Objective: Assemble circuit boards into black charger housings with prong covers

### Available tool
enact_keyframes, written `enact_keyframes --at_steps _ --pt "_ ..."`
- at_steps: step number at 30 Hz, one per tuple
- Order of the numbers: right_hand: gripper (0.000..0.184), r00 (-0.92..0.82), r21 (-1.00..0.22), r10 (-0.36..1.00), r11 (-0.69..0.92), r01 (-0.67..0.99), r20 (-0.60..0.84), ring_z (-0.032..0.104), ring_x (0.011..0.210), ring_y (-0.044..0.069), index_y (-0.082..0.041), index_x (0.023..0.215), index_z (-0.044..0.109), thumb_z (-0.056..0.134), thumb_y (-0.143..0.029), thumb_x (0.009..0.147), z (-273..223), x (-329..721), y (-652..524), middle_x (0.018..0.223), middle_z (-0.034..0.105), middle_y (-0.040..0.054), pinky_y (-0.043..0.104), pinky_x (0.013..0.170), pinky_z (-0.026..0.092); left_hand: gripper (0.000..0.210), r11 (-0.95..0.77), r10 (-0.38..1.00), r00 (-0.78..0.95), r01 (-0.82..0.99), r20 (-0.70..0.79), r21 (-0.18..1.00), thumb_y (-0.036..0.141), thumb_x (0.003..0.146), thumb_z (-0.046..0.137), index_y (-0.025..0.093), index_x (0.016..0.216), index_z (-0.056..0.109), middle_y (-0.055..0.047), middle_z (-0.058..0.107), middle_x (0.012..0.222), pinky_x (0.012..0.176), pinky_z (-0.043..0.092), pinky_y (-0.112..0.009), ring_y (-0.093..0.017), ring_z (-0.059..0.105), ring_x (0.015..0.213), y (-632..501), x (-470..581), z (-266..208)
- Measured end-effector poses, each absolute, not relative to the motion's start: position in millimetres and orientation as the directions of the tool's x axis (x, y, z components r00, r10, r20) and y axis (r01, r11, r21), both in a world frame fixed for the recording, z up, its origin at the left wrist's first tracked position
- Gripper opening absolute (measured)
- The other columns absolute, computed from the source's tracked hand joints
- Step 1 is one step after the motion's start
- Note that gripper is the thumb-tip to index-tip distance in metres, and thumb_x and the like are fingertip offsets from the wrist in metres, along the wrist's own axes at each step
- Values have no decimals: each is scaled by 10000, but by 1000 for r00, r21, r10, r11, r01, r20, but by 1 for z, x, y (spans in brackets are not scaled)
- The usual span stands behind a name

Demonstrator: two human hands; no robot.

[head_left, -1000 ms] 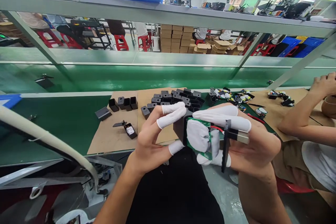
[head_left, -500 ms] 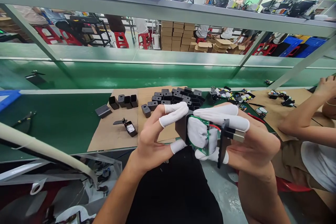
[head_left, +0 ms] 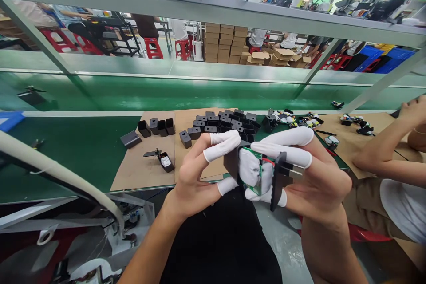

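White finger cots cover several fingertips of both my hands. My left hand (head_left: 196, 173) is closed on a black plastic housing (head_left: 232, 163), gripping it from above and below. Partly inside that housing sits a green circuit board (head_left: 246, 186) with white padding-like lumps and a red wire. My right hand (head_left: 309, 173) is closed around the board's outer end and the black end cap (head_left: 278, 182) with metal plug prongs. The cap stands apart from the housing's mouth. Part of the board is hidden by my right fingers.
Several black housings (head_left: 224, 122) stand on cardboard (head_left: 196, 159) on the green bench. An open unit (head_left: 165, 162) lies at the left. Circuit assemblies (head_left: 289, 117) are piled at the right, near a co-worker's arm (head_left: 382, 146). A pale hose (head_left: 60, 177) crosses the left foreground.
The end cap in my right hand has moved slightly left, closer to the housing, and the board sits a little deeper. My left hand has barely shifted.
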State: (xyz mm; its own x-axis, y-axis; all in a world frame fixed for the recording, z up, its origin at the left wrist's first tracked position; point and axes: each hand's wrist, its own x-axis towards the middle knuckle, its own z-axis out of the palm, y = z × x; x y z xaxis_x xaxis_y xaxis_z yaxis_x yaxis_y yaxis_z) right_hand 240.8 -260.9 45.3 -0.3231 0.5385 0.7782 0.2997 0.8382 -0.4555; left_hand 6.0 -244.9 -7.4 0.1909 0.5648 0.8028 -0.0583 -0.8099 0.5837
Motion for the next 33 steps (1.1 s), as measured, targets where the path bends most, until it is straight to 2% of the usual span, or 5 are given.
enact_keyframes --at_steps 6,15,24,28,33 --pt "700 -347 -387 481 869 308 805 732 897 317 -359 1509 730 964 -348 849 45 239 -258 1121 770 92 461 705 674 818 -807 570 191 -52 799 588 78 851 905 269 1599 632 -167 687 1449 1131 673 -554 -368 701 1371 -245 5 -14" --pt "699 -441 -384 502 861 334 744 724 984 304 -315 1501 704 949 -259 850 48 244 -257 1182 779 97 455 796 665 798 -785 598 187 -59 779 617 93 846 911 279 1578 651 -155 692 1415 1116 678 -542 -351 707 1351 -240 5 -25" --pt "742 -468 -422 554 831 361 689 744 1021 333 -402 1541 656 925 -303 856 47 244 -254 1214 773 66 497 817 686 774 -782 604 170 -63 779 620 134 866 905 297 1577 645 -142 702 1412 1072 687 -508 -325 717 1313 -238 5 -31" --pt "735 -488 -403 533 845 352 691 733 1028 312 -319 1535 664 931 -236 855 47 242 -254 1208 759 92 472 853 671 756 -774 617 160 -57 771 631 146 864 915 291 1560 660 -139 709 1370 1057 686 -491 -312 716 1283 -238 5 -33" --pt "737 -423 -431 534 844 320 732 727 925 320 -370 1512 697 957 -286 828 44 239 -256 1139 763 78 471 740 667 743 -756 631 168 -83 757 649 246 867 949 292 1551 663 -148 709 1381 1076 677 -501 -316 720 1282 -235 6 -41"
